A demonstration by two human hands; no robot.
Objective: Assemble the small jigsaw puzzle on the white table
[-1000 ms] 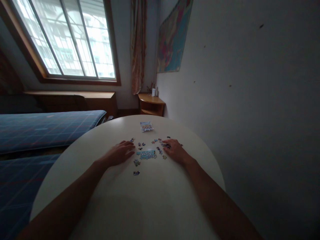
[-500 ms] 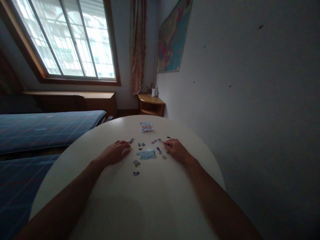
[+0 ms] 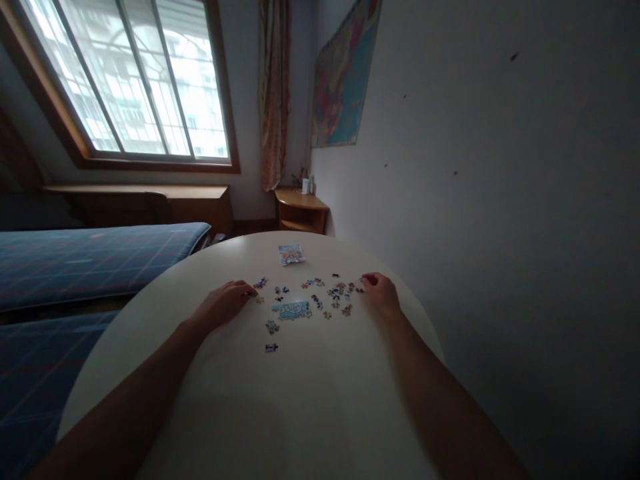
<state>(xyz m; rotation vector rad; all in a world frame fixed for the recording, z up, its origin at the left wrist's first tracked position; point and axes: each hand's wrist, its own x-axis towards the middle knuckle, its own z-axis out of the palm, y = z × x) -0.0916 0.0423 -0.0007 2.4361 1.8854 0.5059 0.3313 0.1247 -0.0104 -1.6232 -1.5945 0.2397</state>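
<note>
Out past the loose pieces goes the right hand, off the pile it was covering; its fingers look pinched, but whether they've caught a piece, can't tell. Joined section sits mid-tabletop, between both hands. Left hand has edged outward to the left cluster, fingers curled, grip unclear. A careless sweep could scatter pieces or split that section; the tabletop's right edge is near, more room lies nearside.
</note>
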